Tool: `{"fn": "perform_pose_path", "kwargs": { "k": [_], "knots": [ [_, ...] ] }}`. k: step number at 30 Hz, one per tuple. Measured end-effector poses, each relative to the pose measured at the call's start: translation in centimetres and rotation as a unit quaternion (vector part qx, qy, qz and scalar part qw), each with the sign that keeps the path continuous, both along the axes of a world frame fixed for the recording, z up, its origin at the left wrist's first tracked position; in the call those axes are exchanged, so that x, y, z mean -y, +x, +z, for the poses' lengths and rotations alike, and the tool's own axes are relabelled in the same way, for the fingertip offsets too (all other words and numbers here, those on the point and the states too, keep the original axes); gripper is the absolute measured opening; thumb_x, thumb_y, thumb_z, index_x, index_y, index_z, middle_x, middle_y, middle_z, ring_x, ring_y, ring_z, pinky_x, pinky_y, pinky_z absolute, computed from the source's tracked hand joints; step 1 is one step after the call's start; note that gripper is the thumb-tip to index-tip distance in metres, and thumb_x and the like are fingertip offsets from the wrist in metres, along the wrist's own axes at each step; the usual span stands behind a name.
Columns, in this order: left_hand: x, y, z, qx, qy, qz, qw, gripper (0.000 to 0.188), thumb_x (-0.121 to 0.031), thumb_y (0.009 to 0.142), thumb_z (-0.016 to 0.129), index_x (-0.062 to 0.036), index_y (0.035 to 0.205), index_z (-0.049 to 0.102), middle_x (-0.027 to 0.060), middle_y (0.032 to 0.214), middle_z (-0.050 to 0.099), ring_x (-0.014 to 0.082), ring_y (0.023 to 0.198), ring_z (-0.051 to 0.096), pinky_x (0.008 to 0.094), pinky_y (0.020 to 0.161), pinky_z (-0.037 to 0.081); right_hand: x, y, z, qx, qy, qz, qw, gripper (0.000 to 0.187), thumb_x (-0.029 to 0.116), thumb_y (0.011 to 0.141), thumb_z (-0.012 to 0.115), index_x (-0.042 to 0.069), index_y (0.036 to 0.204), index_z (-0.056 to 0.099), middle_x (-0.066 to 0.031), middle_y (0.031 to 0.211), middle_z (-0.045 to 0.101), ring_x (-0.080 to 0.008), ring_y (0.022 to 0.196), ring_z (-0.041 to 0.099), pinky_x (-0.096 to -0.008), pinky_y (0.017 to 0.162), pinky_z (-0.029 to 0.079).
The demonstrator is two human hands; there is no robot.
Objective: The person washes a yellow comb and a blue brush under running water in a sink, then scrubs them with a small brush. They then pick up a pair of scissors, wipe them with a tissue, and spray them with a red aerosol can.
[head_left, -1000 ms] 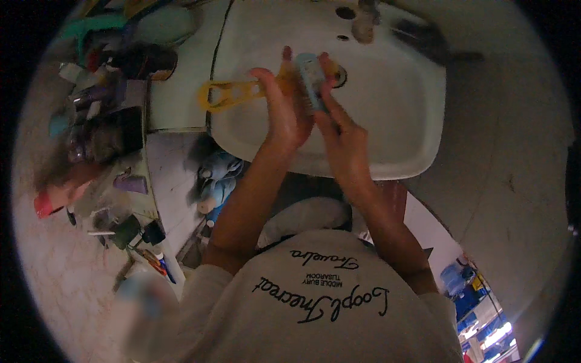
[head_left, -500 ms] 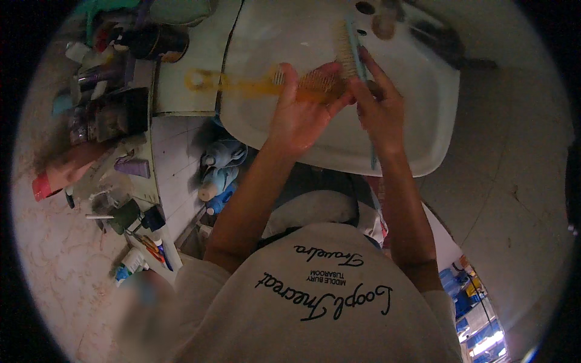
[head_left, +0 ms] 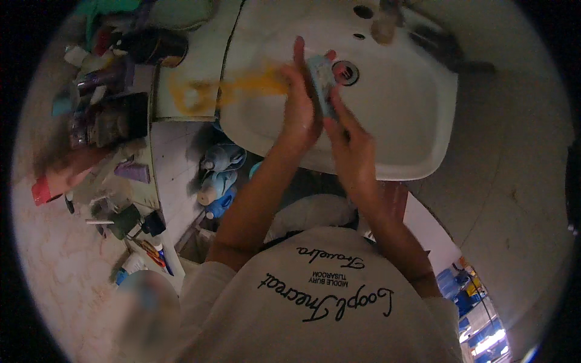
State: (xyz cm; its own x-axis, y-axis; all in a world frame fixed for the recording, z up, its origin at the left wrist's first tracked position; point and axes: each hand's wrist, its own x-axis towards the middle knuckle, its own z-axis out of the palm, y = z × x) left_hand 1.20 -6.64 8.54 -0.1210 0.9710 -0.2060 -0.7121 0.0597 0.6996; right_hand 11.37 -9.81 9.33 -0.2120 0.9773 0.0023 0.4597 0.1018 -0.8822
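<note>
Over the white washbasin (head_left: 399,130), my left hand (head_left: 301,115) holds a yellow hairbrush (head_left: 242,88). Motion smears the brush, and its ring-ended handle sticks out to the left; its head is hidden behind the hand. My right hand (head_left: 356,145) grips a light-blue brush (head_left: 321,72), which is tilted between both hands with a flat, pale face showing. The fingertips of my left hand point toward the far side of the basin, close beside the light-blue brush. Part of the right hand's grip is blurred.
The drain (head_left: 345,73) lies just right of the brushes, and the tap (head_left: 385,25) stands at the back. Left of the basin is a pale ledge (head_left: 184,91) with a dark jar (head_left: 160,45). Crowded toiletries (head_left: 124,115) fill the far left. Bluish bottles (head_left: 224,157) stand below the ledge.
My right hand and the light-blue brush have moved left and nearer, baring the drain. My left hand has turned more upright, and the yellow hairbrush is more blurred.
</note>
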Motion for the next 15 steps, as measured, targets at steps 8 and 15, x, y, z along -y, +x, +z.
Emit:
{"fn": "perform_pose_path", "kwargs": {
  "k": [8, 15],
  "knots": [
    [-0.1, 0.7, -0.9, 0.039, 0.006, -0.001, 0.999, 0.076, -0.063, 0.075, 0.037, -0.0292, 0.135, 0.004, 0.0128, 0.128, 0.034, 0.0291, 0.106, 0.048, 0.0379, 0.090, 0.038, -0.6, 0.0, 0.0, -0.062, -0.012, -0.018, 0.998, 0.038, 0.020, 0.083, 0.052, 0.008, 0.119, 0.047, -0.0233, 0.100, 0.055, -0.0337, 0.082, 0.059, -0.0347, 0.068, 0.047],
    [-0.6, -0.2, -0.2, 0.055, -0.002, -0.009, 0.998, 0.070, -0.060, 0.079, 0.032, -0.0299, 0.136, 0.004, 0.0077, 0.133, 0.027, 0.0278, 0.110, 0.043, 0.0400, 0.093, 0.034, -0.7, 0.2, 1.4, -0.040, -0.102, -0.006, 0.994, 0.035, 0.014, 0.085, 0.050, 0.007, 0.119, 0.048, -0.0183, 0.109, 0.054, -0.0196, 0.094, 0.055, -0.0298, 0.078, 0.042]
  ]
}}
